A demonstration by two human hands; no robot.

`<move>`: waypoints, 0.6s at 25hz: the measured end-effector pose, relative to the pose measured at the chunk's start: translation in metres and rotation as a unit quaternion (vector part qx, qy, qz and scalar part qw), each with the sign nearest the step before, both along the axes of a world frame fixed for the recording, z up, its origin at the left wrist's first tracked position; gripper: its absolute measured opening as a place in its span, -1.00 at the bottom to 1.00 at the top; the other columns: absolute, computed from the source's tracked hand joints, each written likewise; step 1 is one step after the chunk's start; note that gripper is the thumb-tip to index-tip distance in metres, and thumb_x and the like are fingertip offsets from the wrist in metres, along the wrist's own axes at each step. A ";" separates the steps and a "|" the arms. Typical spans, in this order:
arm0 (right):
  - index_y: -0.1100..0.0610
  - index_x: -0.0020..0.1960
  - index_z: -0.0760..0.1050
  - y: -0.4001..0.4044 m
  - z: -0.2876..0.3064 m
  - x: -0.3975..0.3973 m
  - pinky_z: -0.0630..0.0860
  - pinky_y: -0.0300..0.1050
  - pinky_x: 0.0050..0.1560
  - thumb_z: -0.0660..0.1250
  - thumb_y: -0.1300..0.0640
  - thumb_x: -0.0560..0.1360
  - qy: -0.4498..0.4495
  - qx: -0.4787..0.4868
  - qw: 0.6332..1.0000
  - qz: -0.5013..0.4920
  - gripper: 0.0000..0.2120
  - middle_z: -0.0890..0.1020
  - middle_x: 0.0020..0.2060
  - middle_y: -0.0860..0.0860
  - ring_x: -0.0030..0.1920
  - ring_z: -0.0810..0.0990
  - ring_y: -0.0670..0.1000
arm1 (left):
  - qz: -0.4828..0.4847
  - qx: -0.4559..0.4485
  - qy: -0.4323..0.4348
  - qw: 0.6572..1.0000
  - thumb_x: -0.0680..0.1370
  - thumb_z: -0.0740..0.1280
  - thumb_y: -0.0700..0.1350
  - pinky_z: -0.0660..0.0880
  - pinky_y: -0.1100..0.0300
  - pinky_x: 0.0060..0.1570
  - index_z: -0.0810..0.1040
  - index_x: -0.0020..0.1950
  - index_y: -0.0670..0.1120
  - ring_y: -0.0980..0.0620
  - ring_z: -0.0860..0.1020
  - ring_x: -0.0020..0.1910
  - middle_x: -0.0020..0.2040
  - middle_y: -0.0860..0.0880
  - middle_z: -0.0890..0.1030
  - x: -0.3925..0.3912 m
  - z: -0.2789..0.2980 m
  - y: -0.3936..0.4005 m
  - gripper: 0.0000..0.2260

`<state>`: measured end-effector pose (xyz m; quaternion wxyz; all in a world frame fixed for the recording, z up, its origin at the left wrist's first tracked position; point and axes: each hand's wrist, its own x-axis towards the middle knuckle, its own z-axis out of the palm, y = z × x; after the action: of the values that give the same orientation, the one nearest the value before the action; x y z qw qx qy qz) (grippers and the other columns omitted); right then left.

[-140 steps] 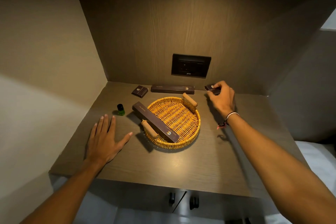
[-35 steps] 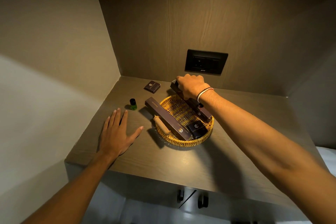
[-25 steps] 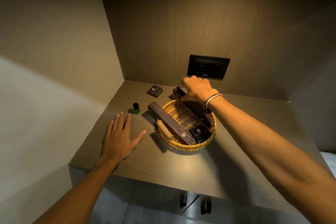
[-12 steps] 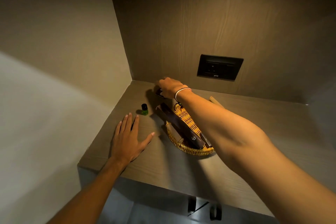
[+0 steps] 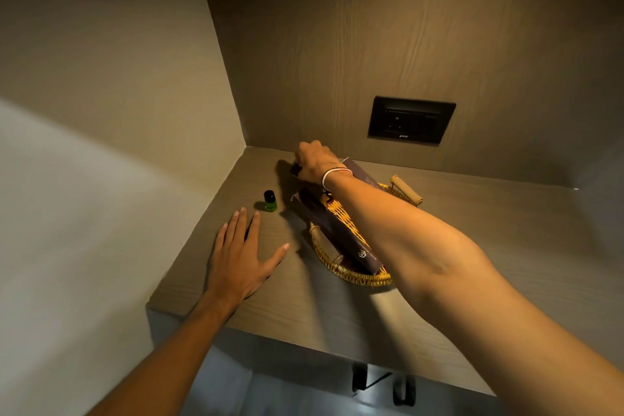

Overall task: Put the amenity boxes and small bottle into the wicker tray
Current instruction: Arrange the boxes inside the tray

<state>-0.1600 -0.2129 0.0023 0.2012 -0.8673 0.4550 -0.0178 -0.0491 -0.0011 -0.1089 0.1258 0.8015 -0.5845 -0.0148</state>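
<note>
Head view: the right hand reaches across the wicker tray to the shelf's far-left corner, about eleven o'clock from the tray, knuckles up and fingers curled down over a small dark box. Only a sliver of that box shows under the fingers, so the hand seems to be closing on it, though whether it has hold cannot be told. The forearm hides most of the tray's inside. One long box lies slanted over the near-left rim, too long to sit flat inside, and a second long box pokes out past the wrist at twelve o'clock. The small green bottle stands upright on the shelf at nine o'clock of the tray, apart from it and not yet collected. The left hand rests flat, fingers spread and holding nothing, just short of the bottle, likely bracing the lean forward
</note>
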 end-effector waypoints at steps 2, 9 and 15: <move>0.16 0.41 0.42 -0.001 0.018 -0.006 0.55 0.11 0.26 0.45 0.16 0.49 -0.042 0.007 0.999 -0.010 -0.49 0.50 0.30 0.21 0.26 0.55 0.25 | -0.001 -0.001 -0.010 1.000 0.45 -0.03 0.50 0.00 -0.05 0.55 0.07 0.61 -0.06 -0.09 0.02 0.61 0.63 -0.17 0.08 0.000 0.000 0.001 -0.10; 0.12 0.43 0.41 0.005 0.085 -0.056 0.54 0.09 0.27 0.51 0.01 0.44 0.059 0.041 0.997 0.014 -0.38 0.49 0.35 0.16 0.27 0.54 0.22 | -0.005 0.000 0.000 1.000 0.47 0.00 0.48 0.03 -0.08 0.57 0.10 0.60 -0.10 -0.11 0.03 0.61 0.62 -0.20 0.10 -0.003 0.004 0.002 -0.11; 0.13 0.25 0.59 0.048 0.070 -0.096 0.63 -0.03 -0.09 0.63 0.08 0.27 0.212 0.014 0.977 0.017 -0.43 0.60 0.08 0.07 -0.07 0.59 0.09 | -0.010 0.009 -0.004 1.000 0.47 -0.02 0.49 0.02 -0.09 0.57 0.05 0.61 -0.09 -0.12 0.02 0.61 0.63 -0.19 0.07 0.000 0.006 -0.001 -0.10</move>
<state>-0.2555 -0.1647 0.0727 0.1128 -0.8559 0.4730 0.1760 -0.0491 -0.0018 -0.1033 0.1157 0.7970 -0.5926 -0.0179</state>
